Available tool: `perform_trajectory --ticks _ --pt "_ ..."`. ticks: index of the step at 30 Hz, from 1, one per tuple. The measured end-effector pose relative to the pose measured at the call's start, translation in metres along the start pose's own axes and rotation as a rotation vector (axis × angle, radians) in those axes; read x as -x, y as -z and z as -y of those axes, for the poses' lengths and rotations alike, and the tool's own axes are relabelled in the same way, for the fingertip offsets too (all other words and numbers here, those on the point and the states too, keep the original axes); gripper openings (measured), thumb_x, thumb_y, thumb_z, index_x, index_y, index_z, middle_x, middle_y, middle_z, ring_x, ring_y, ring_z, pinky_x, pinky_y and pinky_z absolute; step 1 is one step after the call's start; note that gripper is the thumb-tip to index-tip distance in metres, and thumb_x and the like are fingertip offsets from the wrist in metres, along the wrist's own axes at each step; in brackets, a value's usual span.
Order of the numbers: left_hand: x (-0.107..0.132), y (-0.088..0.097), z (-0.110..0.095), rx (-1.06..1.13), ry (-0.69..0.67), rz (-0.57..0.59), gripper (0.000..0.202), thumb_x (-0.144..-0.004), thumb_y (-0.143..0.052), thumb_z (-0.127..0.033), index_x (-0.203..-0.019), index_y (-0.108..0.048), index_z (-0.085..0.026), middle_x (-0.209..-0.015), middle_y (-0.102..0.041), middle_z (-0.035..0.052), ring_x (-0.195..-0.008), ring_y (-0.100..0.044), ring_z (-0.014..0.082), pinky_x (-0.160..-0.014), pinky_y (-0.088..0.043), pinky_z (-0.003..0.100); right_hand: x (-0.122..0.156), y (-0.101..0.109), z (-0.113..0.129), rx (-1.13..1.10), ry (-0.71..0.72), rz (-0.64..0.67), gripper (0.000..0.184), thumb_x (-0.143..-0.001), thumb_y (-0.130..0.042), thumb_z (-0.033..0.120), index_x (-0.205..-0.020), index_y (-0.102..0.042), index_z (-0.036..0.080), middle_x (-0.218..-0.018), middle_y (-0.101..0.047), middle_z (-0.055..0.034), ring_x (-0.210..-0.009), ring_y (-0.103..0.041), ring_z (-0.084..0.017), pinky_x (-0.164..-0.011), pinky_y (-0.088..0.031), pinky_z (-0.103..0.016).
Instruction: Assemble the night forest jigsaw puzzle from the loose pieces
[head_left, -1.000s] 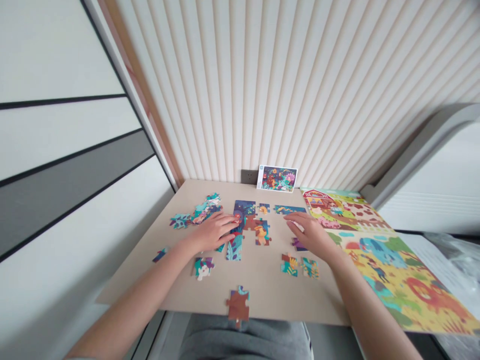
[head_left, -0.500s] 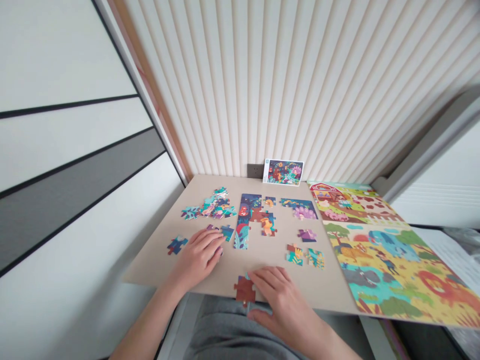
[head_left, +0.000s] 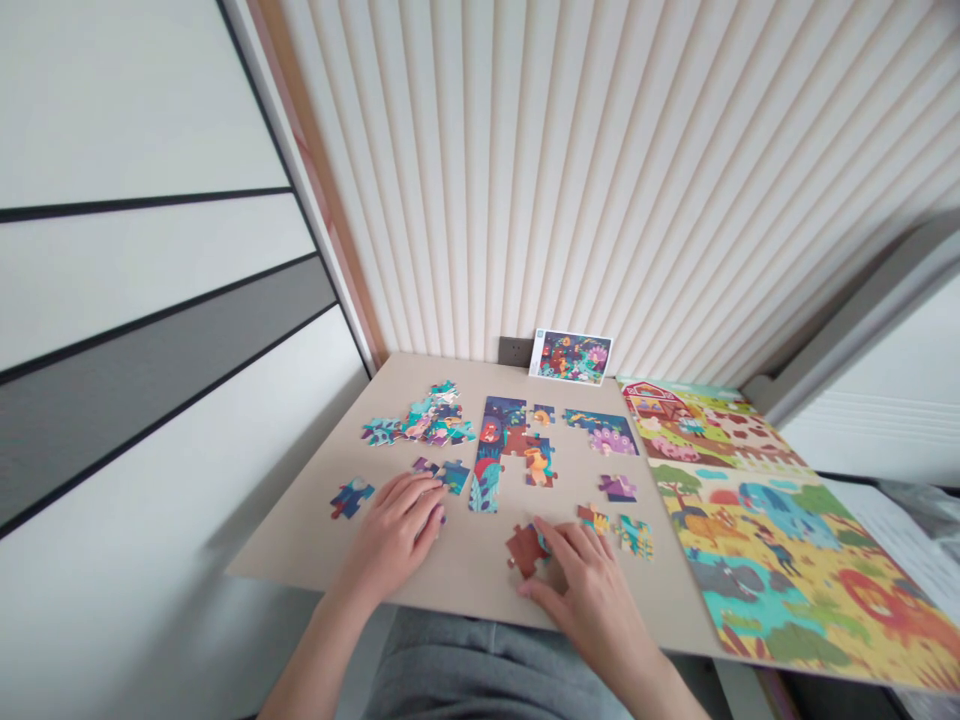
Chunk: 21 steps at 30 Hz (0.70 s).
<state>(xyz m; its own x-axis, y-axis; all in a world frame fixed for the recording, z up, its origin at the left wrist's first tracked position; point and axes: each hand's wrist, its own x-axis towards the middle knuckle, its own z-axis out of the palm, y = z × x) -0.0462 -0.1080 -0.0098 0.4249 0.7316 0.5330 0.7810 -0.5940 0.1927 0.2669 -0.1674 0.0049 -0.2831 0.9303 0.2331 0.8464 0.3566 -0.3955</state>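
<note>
A brown jigsaw puzzle piece [head_left: 526,551] is at the fingertips of my right hand [head_left: 592,575], thumb at its lower edge and fingers on its right side. My left hand [head_left: 397,530] rests on the table with fingers stretched out, beside a teal puzzle piece [head_left: 454,476] and a purple puzzle piece [head_left: 425,465]; what lies under it is hidden. Ahead of both hands sits a partly joined puzzle section [head_left: 491,440]. Left of my left hand is a dark blue piece [head_left: 351,498]. A yellow-patterned piece [head_left: 592,518] lies just past my right hand, partly covered.
A heap of pieces [head_left: 424,420] lies at the back left of the table [head_left: 300,540]. A picture card [head_left: 571,357] leans on the wall. Joined pieces [head_left: 604,430] lie at back right. Two finished puzzles [head_left: 795,560] cover the right side.
My right hand has moved forward and right with the brown piece, from the table's near edge onto the tabletop, and the piece has turned slightly. My left hand stays nearly in place.
</note>
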Motion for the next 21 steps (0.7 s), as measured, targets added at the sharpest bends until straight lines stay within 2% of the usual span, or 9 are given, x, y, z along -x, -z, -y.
perform_trajectory --ticks 3,7,10,14,18,21 --pt "0.000 0.000 0.001 0.012 -0.005 0.015 0.030 -0.100 -0.054 -0.017 -0.128 -0.063 -0.021 -0.127 -0.066 0.0091 -0.126 -0.057 0.0262 -0.112 -0.045 0.048 -0.003 0.003 -0.006 -0.007 0.013 0.014 0.068 -0.087 -0.079 0.038 -0.149 -0.051 0.033 -0.134 -0.064 -0.0086 -0.131 -0.055 -0.036 -0.110 -0.045 -0.055" --pt "0.001 -0.001 0.002 0.026 -0.004 0.027 0.030 -0.100 -0.054 -0.017 -0.128 -0.063 -0.021 -0.127 -0.066 0.0091 -0.126 -0.057 0.0264 -0.111 -0.046 0.047 -0.009 0.009 -0.009 -0.057 0.110 0.094 0.064 -0.090 -0.076 0.038 -0.149 -0.052 0.034 -0.144 -0.060 -0.0062 -0.134 -0.054 -0.033 -0.116 -0.040 -0.055" --pt "0.000 -0.001 0.002 0.030 -0.003 0.030 0.030 -0.100 -0.054 -0.017 -0.127 -0.064 -0.021 -0.127 -0.066 0.0088 -0.126 -0.057 0.0264 -0.111 -0.046 0.047 -0.013 0.011 -0.007 -0.090 0.143 0.114 0.054 -0.092 -0.073 0.035 -0.143 -0.057 0.034 -0.140 -0.063 -0.0052 -0.130 -0.056 -0.030 -0.118 -0.038 -0.055" --pt "0.000 -0.001 0.001 0.034 -0.007 0.036 0.030 -0.100 -0.054 -0.018 -0.127 -0.064 -0.022 -0.127 -0.066 0.0085 -0.126 -0.057 0.0265 -0.111 -0.046 0.048 -0.010 0.008 -0.005 -0.104 0.100 0.100 0.046 -0.093 -0.073 0.034 -0.137 -0.062 0.032 -0.129 -0.067 -0.0061 -0.121 -0.061 -0.029 -0.118 -0.039 -0.055" --pt "0.000 0.000 0.001 0.040 -0.010 0.033 0.030 -0.100 -0.053 -0.018 -0.127 -0.064 -0.023 -0.127 -0.066 0.0084 -0.126 -0.057 0.0264 -0.111 -0.046 0.048 -0.005 0.003 -0.008 -0.076 0.076 0.063 0.050 -0.090 -0.076 0.038 -0.138 -0.062 0.031 -0.118 -0.069 -0.0077 -0.113 -0.064 -0.031 -0.113 -0.044 -0.056" --pt "0.000 -0.001 0.002 0.044 -0.008 0.041 0.030 -0.100 -0.054 -0.018 -0.128 -0.064 -0.023 -0.127 -0.066 0.0087 -0.126 -0.057 0.0266 -0.111 -0.046 0.047 -0.007 0.004 -0.009 -0.043 0.104 0.055 0.055 -0.089 -0.078 0.037 -0.141 -0.060 0.030 -0.128 -0.067 -0.0092 -0.119 -0.062 -0.032 -0.113 -0.043 -0.058"
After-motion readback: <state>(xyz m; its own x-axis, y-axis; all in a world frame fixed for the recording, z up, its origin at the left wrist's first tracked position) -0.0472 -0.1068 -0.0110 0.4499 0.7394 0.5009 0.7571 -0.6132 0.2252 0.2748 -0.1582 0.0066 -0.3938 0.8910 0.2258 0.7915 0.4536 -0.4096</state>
